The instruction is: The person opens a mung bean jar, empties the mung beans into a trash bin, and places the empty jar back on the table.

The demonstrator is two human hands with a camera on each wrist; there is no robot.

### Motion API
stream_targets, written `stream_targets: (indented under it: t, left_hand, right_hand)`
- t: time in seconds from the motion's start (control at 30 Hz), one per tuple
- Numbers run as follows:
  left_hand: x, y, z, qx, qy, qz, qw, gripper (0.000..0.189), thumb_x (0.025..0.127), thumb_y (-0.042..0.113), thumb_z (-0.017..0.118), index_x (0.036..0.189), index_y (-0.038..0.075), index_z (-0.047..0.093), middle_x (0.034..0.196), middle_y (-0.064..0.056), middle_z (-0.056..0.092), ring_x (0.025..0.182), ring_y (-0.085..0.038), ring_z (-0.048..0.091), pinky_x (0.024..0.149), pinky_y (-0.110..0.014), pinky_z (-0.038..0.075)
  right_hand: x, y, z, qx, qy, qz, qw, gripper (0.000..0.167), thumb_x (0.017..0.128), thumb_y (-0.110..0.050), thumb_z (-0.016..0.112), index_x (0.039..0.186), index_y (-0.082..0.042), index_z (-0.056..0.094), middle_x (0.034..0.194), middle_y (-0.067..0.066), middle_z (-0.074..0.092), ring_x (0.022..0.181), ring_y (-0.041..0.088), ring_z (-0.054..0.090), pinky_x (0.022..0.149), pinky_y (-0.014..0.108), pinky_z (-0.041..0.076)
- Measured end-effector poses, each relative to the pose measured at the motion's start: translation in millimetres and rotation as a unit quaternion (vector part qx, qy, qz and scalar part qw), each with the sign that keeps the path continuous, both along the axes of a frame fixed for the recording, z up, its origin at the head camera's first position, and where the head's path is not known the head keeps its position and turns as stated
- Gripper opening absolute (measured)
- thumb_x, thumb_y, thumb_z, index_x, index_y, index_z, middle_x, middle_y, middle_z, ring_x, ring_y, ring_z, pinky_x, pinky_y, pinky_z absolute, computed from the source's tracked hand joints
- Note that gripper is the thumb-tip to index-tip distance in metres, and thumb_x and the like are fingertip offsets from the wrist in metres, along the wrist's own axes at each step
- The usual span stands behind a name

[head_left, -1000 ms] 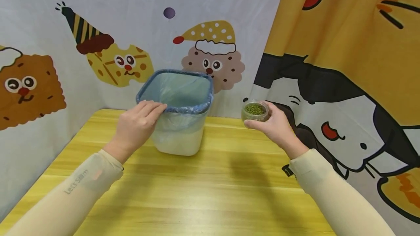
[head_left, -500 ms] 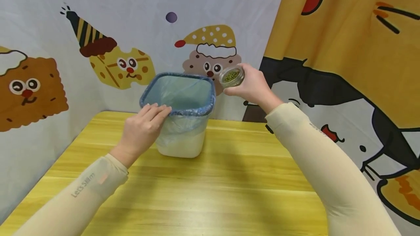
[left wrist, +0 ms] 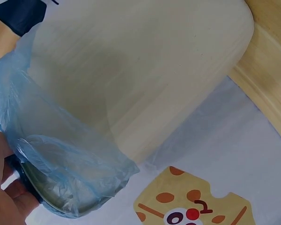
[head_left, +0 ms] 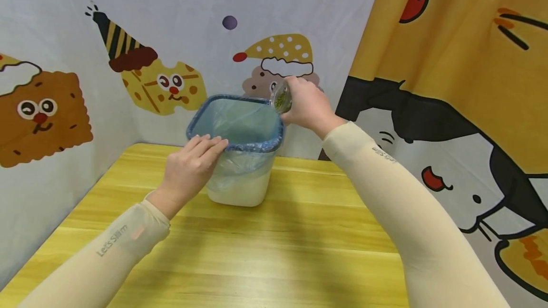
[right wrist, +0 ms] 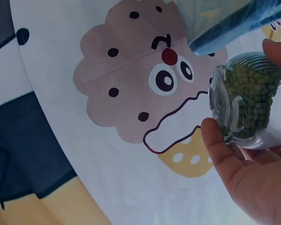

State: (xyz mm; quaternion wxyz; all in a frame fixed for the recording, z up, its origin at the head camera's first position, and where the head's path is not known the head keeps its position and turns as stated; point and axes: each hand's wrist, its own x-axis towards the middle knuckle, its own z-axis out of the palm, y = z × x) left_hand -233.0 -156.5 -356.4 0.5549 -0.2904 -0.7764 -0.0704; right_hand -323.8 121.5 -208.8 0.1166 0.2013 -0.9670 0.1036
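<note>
A whitish bin (head_left: 239, 189) stands on the table, with a thin blue plastic bag (left wrist: 51, 117) folded over its rim. My left hand (head_left: 190, 170) grips the bin's near rim through the bag, fingers over the edge. In my right hand (head_left: 310, 107) is a small clear glass jar (head_left: 281, 98), held between thumb and fingers. It is tipped toward the bin, its mouth above the right side of the rim. Small green beans (right wrist: 253, 96), which look like mung beans, are inside the jar in the right wrist view. The bottom of the bin is hidden.
The yellow wood-grain table (head_left: 239, 260) extends in front of the bin. Directly behind hangs a white cloth (head_left: 184, 8) printed with cartoon snacks. At the right side is an orange, black and white cartoon curtain (head_left: 462, 122).
My right hand has carried the jar left and upward to the bin's right rim, tipping it from nearly upright onto its side. My left hand stays on the rim.
</note>
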Motion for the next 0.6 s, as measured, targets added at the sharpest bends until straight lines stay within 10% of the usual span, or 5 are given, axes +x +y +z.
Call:
stream_targets:
  t: [0.6]
  left_hand:
    - [-1.4,0.6,-3.2,-0.002,0.004,-0.019,0.9998,0.029,0.091,0.005,0.083,0.120,0.004,0.080,0.110,-0.016,0.082,0.096,-0.038,0.079,0.085,-0.053,0.066]
  right_hand:
    - [-4.4,-12,0.5,0.114,0.050,0.022,0.9920,0.095,0.089,-0.026,0.087,0.165,-0.007,0.034,0.167,0.017,0.043,0.152,0.042,0.043,0.121,0.053,0.046]
